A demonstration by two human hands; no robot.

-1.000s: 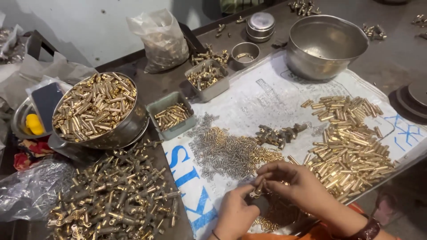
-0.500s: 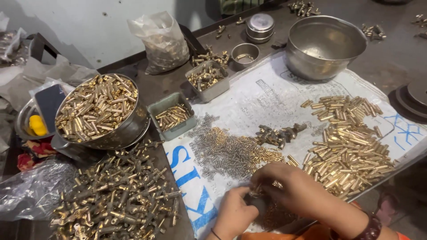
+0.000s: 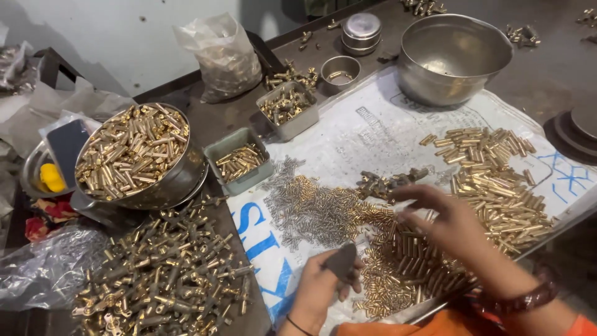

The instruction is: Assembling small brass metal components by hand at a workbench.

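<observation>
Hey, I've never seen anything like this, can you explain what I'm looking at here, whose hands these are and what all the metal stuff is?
This is one view from a camera worn on a person's head, looking down at their own bare hands over a workbench. The left hand holds a small dark piece. The right hand hovers with spread fingers over short brass tubes. These lie on a white printed sheet, next to tiny pins and a pile of longer brass tubes. To the left stand a full bowl of brass tubes and a heap of larger fittings. An almost empty steel bowl sits at the back.
</observation>
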